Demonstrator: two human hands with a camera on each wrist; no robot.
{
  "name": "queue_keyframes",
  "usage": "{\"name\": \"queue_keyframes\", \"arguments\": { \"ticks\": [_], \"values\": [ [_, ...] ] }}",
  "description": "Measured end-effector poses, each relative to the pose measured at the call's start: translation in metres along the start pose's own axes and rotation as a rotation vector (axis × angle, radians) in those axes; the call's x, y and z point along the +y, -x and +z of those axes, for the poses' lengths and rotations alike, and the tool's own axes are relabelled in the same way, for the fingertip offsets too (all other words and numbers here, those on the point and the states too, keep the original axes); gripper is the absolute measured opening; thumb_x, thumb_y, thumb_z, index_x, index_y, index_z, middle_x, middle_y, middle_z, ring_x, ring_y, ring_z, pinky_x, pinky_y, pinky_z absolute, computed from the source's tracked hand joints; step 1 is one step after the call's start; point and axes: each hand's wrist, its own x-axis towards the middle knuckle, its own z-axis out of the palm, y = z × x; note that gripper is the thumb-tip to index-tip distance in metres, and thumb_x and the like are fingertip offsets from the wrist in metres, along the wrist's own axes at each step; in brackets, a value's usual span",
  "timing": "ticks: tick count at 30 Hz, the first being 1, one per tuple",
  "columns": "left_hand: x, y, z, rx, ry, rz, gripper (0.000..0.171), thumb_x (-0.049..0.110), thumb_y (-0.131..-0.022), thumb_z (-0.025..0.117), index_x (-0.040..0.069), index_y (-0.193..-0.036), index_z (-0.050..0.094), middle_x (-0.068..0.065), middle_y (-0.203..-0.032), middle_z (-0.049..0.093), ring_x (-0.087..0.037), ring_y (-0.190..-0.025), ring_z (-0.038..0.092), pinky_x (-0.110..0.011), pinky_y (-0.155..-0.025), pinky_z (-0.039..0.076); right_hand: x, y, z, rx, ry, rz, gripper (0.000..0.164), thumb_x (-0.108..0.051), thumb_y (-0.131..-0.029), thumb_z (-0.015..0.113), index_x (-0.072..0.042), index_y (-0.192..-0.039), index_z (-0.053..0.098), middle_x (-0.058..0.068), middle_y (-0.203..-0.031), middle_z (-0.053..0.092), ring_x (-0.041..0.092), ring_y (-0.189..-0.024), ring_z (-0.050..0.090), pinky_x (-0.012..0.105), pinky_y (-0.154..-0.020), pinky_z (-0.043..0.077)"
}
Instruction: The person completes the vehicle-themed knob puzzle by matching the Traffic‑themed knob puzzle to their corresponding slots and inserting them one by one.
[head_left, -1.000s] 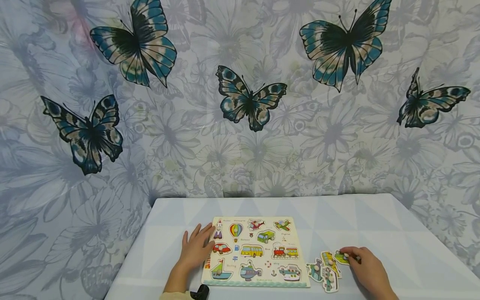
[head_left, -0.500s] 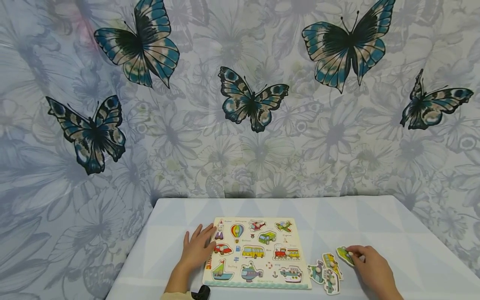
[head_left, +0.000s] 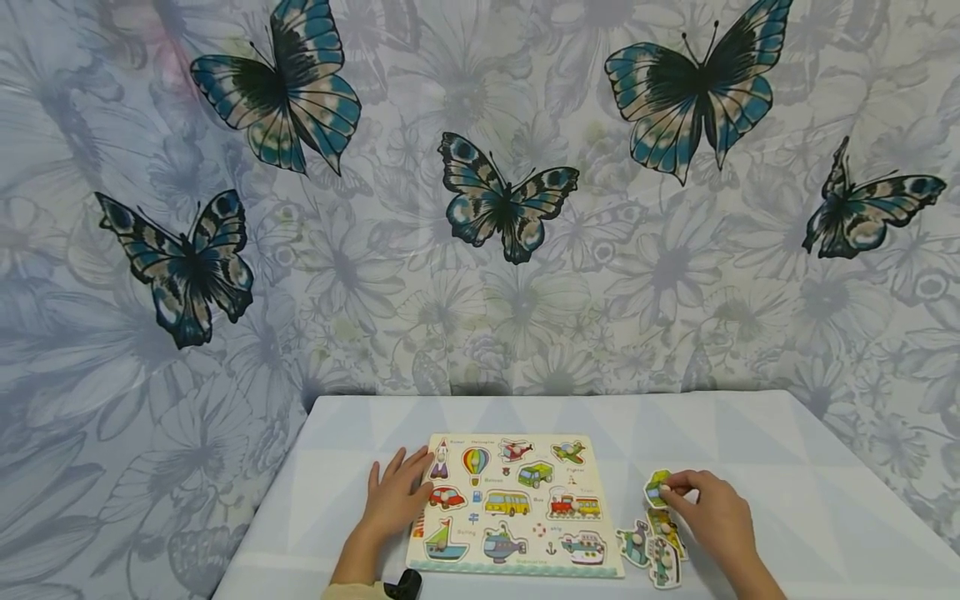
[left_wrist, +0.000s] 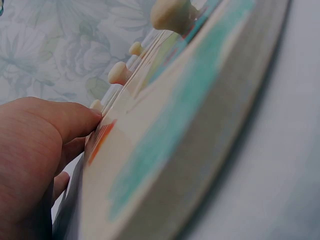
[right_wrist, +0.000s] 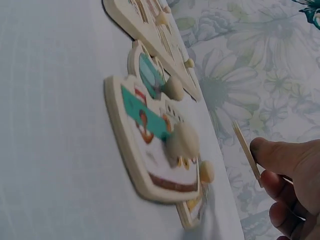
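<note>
In the head view my left hand (head_left: 388, 500) rests at the left edge of a cream puzzle board (head_left: 517, 569) printed with vehicles, its fingers spread. The left wrist view shows the thumb (left_wrist: 80, 120) on the board's face. My right hand (head_left: 712, 517) pinches a green puzzle piece (head_left: 656, 490) between thumb and fingers, tilted up off the table. Only the thin edge of that piece (right_wrist: 245, 150) appears in the right wrist view. Just below lie a yellow piece (head_left: 665, 533), a blue-grey piece (head_left: 634, 543) and a ship piece (head_left: 664, 565).
The loose pieces lie against one another beside the board's lower right corner; wooden knobs (right_wrist: 182, 142) stand up from them. A pale cloth covers the table (head_left: 337, 433). Behind it hangs a floral backdrop with butterflies (head_left: 510, 200). A black strap or device (head_left: 403, 585) is at my left wrist.
My right hand has lifted the green piece from beside the other loose pieces, turned it and carried it left, to just behind the yellow piece. The left hand stays on the board.
</note>
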Motion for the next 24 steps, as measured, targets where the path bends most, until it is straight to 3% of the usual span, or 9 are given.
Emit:
{"name": "queue_keyframes", "arguments": {
  "ticks": [11,24],
  "values": [
    [-0.002,-0.001,0.001,0.006,-0.013,0.006,0.050,0.025,-0.094,0.065,0.016,-0.142,0.058,-0.002,-0.154,0.049,-0.041,-0.150,0.029,-0.073,-0.117,0.002,-0.031,-0.006,0.022,0.019,-0.022,-0.058,0.016,-0.030,-0.084,0.078,-0.015,-0.089,0.074,-0.004,-0.080,0.066,0.014,-0.061,0.043,0.029,-0.059,0.031],
    [0.000,0.000,0.001,0.013,-0.014,0.012,0.049,0.025,-0.094,0.064,0.016,-0.142,0.058,-0.002,-0.154,0.050,-0.041,-0.150,0.030,-0.074,-0.116,0.004,-0.055,-0.014,0.045,0.024,-0.043,-0.094,0.014,-0.031,-0.082,0.081,-0.020,-0.082,0.073,-0.006,-0.079,0.066,0.011,-0.067,0.049,0.034,-0.068,0.038]
  ]
}}
